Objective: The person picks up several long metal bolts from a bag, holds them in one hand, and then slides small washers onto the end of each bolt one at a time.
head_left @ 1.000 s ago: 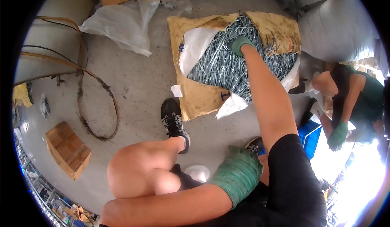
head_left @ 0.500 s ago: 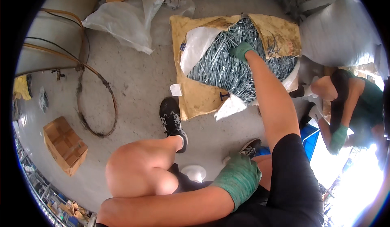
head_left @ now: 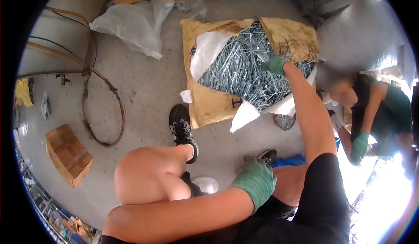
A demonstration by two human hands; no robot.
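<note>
A large torn brown paper sack point(head_left: 214, 108) with a white lining lies open on the floor ahead of me. Long thin silver metal fasteners point(head_left: 235, 65) fill it in a loose pile; whether they are nails or bolts is too fine to tell. My right hand point(head_left: 276, 65), in a green knit glove, reaches to the right part of the pile with its fingers curled in, and what they grip is hidden. My left hand point(head_left: 256, 180), in a matching glove, is held closed above my right thigh. Its fingertips are turned away, so anything inside does not show.
A co-worker point(head_left: 386, 108) in green gloves sits close on the right. Clear plastic sheeting point(head_left: 135, 23) lies behind the sack's left side. An open cardboard box point(head_left: 70, 154) and a looped hose point(head_left: 122, 108) are at the left. A blue bin point(head_left: 290, 161) stands beside my right foot.
My right hand has moved right across the pile, from its middle toward the right flap. The left hand has shifted slightly left and stays closed. A round grey object now shows below the sack.
</note>
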